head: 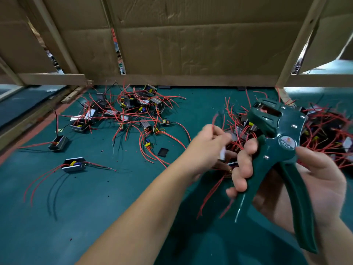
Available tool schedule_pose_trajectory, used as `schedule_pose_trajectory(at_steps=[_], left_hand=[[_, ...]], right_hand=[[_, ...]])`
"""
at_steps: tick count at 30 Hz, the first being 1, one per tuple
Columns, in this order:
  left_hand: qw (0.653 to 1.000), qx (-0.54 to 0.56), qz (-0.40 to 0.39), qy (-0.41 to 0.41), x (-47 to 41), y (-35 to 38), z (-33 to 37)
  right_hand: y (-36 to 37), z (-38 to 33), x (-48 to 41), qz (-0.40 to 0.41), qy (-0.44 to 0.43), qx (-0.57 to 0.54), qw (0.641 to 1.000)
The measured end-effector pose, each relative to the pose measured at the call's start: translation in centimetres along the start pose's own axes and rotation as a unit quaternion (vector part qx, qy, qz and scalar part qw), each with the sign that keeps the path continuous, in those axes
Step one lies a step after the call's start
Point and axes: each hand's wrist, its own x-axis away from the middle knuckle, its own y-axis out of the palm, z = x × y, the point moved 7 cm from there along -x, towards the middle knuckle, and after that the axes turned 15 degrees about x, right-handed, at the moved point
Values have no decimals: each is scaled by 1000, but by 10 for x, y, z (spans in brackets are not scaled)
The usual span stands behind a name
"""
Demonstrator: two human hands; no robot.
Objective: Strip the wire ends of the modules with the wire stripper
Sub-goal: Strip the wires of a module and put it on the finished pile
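Note:
My right hand [313,180] grips the handles of a dark green wire stripper [275,142], whose jaws point up and away at the right of the view. My left hand [210,146] is blurred just left of the stripper and pinches a red wire [214,119] of a small module [225,159] hanging below my fingers. The module is mostly hidden behind my right fingers. Its other red wires [210,192] dangle beneath.
A heap of modules with red wires [129,109] lies on the green mat [95,207] at centre left. Another heap [328,134] sits behind the stripper on the right. Two single modules [73,165] [58,143] lie at the left. Cardboard walls [191,44] stand behind.

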Motion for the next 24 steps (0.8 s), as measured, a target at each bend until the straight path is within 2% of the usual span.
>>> schedule_pose_trajectory(at_steps=[4,6,8,10,13,16,18,21,24], left_hand=[[982,105,155,29,-4,-54,16],[966,185,182,0,-3,-73,12],[956,216,198,-15,0,-89,10],[959,180,217,-9,4,-104,11],[966,71,248,6,14,-123,16],[976,13,217,27,22,-120,22],[987,-9,156,38,24,-108,23],[994,-24,50,94,29,-88,26],[985,-94,-14,145,36,-75,31]], right_hand=[[6,0,4,-21,12,29,999],[8,5,4,-27,23,33,999],[10,11,2,-40,33,40,998],[13,16,0,-58,43,62,995],[16,26,-1,-97,64,49,992],[10,38,-4,-89,76,83,990],[7,45,-7,-78,80,108,988],[-3,48,-11,-18,73,102,992],[-11,43,-13,52,34,101,993]])
